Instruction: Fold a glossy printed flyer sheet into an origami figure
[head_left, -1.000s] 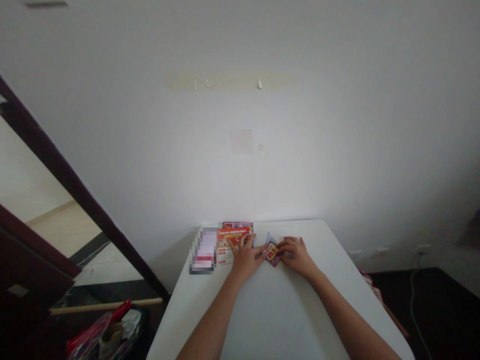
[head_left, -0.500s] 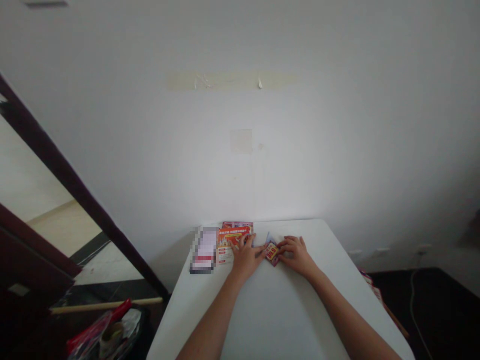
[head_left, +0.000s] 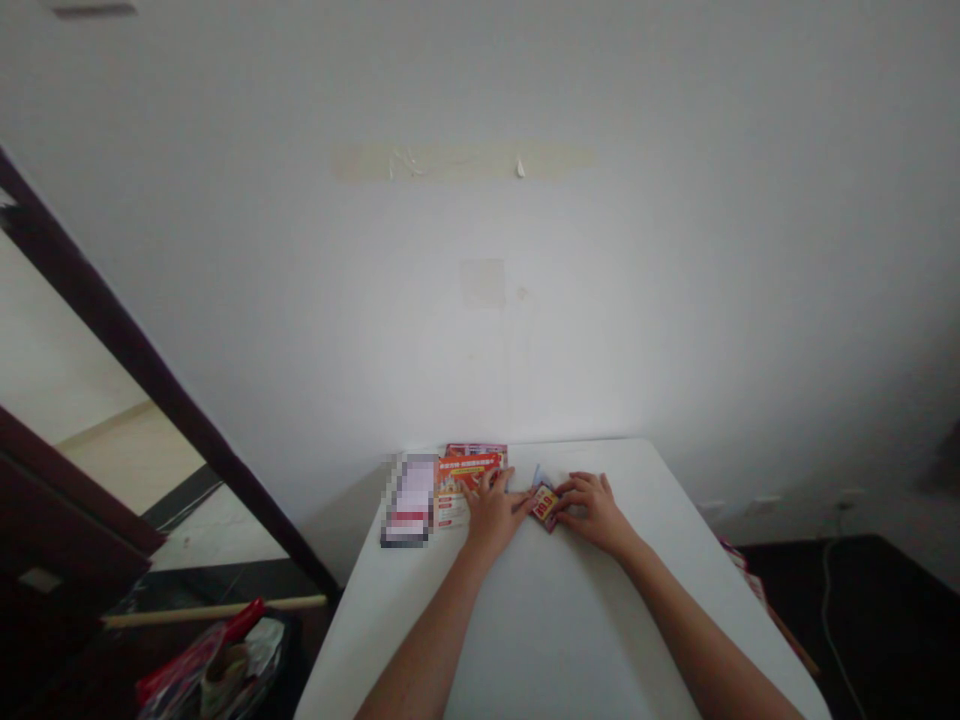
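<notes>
A small folded paper flyer (head_left: 544, 504), purple with a yellow panel and red figures, lies at an angle on the white table between my hands. A pale bluish point of paper sticks out at its far side. With its thumb, my left hand (head_left: 493, 512) holds the flyer's left edge against the table, while its other fingers spread toward an orange and white leaflet (head_left: 452, 508). My right hand (head_left: 594, 508) has bent fingers pressed on the right edge of the folded flyer. Parts of both edges are hidden beneath the fingers.
A blurred-out phone-like screen (head_left: 410, 495) lies at the table's left edge. Behind the leaflet is another printed sheet (head_left: 477, 449). The white table (head_left: 555, 620) meets a wall (head_left: 570, 350). A bag of items (head_left: 225, 665) is on the floor at left.
Almost nothing differs. The folded flyer and both hands stay in place, with at most a slight shift of the fingers.
</notes>
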